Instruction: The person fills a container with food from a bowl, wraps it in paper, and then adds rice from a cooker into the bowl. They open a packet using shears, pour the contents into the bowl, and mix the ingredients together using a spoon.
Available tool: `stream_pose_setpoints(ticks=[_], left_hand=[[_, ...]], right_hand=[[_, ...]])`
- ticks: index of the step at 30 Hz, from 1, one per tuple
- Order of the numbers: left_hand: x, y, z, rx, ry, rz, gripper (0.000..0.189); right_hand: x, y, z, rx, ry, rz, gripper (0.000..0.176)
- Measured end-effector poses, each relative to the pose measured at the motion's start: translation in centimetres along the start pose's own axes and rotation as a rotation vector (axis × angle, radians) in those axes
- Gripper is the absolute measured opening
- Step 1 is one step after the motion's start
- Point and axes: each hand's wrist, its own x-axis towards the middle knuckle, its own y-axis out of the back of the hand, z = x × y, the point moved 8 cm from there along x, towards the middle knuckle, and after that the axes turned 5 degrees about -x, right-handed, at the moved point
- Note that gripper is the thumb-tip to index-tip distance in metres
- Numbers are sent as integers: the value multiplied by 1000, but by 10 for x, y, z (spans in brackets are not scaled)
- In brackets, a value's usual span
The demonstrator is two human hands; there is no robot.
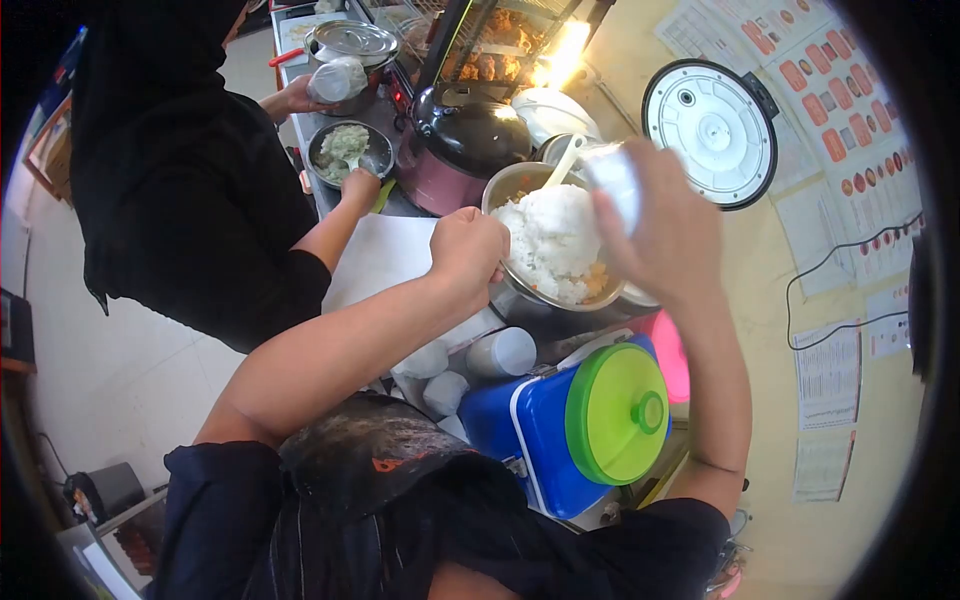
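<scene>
Well, the white rice (550, 228) sits fluffy and heaped in a round steel bowl (508, 182), with orange bits showing at its edge and a pale spoon handle (567, 160) sticking out. The left hand (470, 245) is curled closed on the bowl's near-left rim; the right hand (665, 215), motion-blurred, grips a white container (612, 185) above the rice. Beyond, a co-worker's hand (360, 190) works at a dark bowl (378, 155) of pale green food, near a pink cooker (437, 178). A bare pale surface (375, 260) opens left of the steel bowl; a blue cooler (500, 410) crowds the near side.
</scene>
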Motion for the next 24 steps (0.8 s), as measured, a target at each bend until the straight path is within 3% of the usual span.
stream_pose_setpoints(ticks=[4, 5, 9, 12, 17, 20, 21, 24], left_hand=[[-2, -1, -1, 13, -6, 0, 23], [-1, -1, 0, 15, -19, -6, 22], [1, -1, 4, 41, -2, -2, 22], [-2, -2, 2, 61, 1, -22, 21], [1, -5, 9, 75, -37, -14, 22], [4, -4, 8, 28, 8, -41, 24], [4, -1, 7, 30, 8, -27, 22], [8, 5, 6, -2, 11, -2, 19]], right_hand=[[-18, -49, -24, 141, 63, -219, 41], [-13, -41, -16, 222, 82, -45, 41], [2, -5, -6, 162, -20, -65, 41], [-25, -57, -27, 258, 0, -312, 39], [-4, -17, -2, 289, 32, 51, 41], [-15, -59, 1, 166, -69, -217, 41], [-13, -61, 11, 209, -76, -159, 45], [3, -60, 87, 341, -378, -215, 48]])
